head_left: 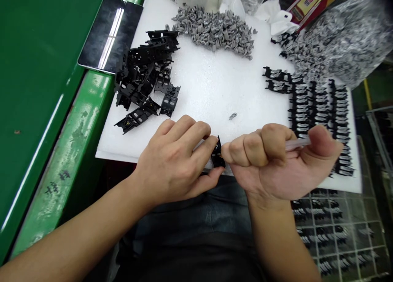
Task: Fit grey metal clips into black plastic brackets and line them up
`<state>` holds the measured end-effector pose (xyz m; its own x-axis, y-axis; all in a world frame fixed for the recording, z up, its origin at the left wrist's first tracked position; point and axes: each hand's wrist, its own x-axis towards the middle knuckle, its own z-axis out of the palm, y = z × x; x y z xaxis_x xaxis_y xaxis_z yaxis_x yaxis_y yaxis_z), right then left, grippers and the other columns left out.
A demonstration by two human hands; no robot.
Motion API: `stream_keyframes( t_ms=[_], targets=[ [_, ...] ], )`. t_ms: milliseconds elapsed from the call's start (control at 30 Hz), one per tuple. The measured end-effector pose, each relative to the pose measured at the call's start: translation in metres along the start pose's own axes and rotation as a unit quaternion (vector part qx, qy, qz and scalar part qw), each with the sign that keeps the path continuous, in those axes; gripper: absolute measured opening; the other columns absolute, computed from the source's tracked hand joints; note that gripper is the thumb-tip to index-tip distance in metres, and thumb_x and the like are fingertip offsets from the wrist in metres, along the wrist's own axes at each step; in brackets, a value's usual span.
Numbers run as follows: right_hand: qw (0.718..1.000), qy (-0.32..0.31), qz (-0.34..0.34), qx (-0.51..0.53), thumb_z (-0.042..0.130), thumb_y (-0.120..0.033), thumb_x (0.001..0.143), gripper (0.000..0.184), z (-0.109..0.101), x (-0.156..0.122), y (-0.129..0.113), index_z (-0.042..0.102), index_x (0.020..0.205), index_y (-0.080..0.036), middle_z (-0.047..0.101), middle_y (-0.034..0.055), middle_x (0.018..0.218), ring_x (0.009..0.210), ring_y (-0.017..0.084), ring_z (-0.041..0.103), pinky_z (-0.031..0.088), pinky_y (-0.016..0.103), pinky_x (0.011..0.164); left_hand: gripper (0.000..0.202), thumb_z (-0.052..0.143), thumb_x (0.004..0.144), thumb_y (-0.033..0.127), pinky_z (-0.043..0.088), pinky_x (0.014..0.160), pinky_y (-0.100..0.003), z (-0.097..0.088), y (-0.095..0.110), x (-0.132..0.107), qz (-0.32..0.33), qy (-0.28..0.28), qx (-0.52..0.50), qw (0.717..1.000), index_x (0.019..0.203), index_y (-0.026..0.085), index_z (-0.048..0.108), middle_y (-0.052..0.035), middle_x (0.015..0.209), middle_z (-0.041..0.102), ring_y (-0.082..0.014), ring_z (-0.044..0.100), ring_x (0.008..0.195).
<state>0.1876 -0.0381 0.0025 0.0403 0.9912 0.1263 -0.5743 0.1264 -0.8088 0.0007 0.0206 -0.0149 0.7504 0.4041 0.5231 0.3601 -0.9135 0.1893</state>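
Note:
My left hand [175,159] pinches a small black plastic bracket [217,153] over the near edge of a white foam sheet [211,89]. My right hand [276,161] is closed in a fist around a thin clear stick-like tool [297,143], its knuckles right against the bracket. A pile of loose black brackets [145,75] lies to the left on the foam. A heap of small grey metal clips [215,28] sits at the far side. One stray grey clip [233,116] lies just beyond my hands.
Rows of black brackets fitted with clips [319,105] line the foam's right side. A clear bag of grey clips [340,40] lies at far right. A dark phone [110,32] rests on the green bench edge [76,142]. A wire rack [344,228] holds more parts at lower right.

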Motion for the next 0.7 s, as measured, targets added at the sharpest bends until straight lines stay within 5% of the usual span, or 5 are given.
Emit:
stream_keyframes(
  t_ms=[400, 700],
  targets=[
    [0.998, 0.048, 0.020, -0.019, 0.045, -0.061, 0.093, 0.054, 0.009, -0.001, -0.004, 0.026, 0.057, -0.025, 0.014, -0.0076, 0.045, 0.039, 0.012, 0.014, 0.024, 0.034, 0.047, 0.040, 0.063, 0.097, 0.051, 0.039, 0.069, -0.042, 0.000, 0.000, 0.001, -0.001, -0.003, 0.000, 1.000, 0.110, 0.014, 0.070, -0.0138, 0.105, 0.071, -0.0289, 0.059, 0.088],
    [0.995, 0.082, 0.049, -0.015, 0.063, -0.058, 0.094, 0.066, 0.013, -0.003, -0.009, 0.024, 0.054, -0.023, 0.015, -0.0083, 0.044, 0.042, 0.011, 0.015, 0.026, 0.034, 0.050, 0.038, 0.061, 0.098, 0.050, 0.038, 0.070, -0.042, -0.001, -0.001, 0.000, -0.002, -0.008, -0.001, 1.000, 0.113, 0.015, 0.069, -0.0137, 0.107, 0.071, -0.0288, 0.059, 0.089]
  ],
)
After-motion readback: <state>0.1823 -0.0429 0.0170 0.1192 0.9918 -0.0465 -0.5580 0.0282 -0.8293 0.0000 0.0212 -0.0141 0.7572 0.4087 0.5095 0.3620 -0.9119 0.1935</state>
